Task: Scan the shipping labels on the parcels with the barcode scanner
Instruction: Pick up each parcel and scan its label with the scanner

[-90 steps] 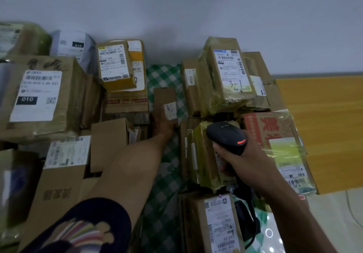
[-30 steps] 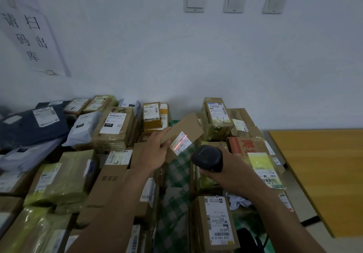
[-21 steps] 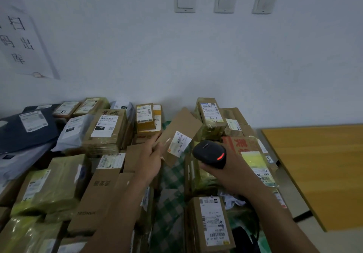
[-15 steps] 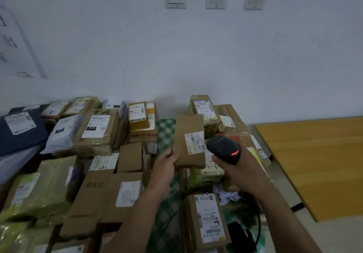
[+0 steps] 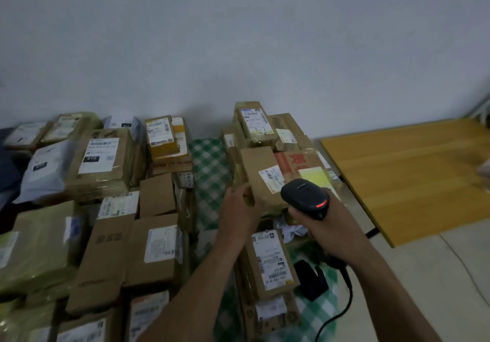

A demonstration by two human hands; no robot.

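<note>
**Small brown box held up to the scanner**

The left hand [image 5: 240, 209] grips a small brown cardboard box [image 5: 261, 180], with its fingers curled round the near left edge. Held this way, the fingers do not cover the white shipping label [image 5: 271, 173], which faces up. The label sits just past the left fingertips, toward the right hand [image 5: 327, 226]. The right hand wraps its fingers tight round the handle of the black barcode scanner [image 5: 305, 198]. The scanner head shows a red light and hangs just beside the label, close enough to read it, I think. Left of the left fingers lies a green checked cloth [image 5: 209, 161]. Every parcel around is taped shut, so what is inside cannot be seen
</note>
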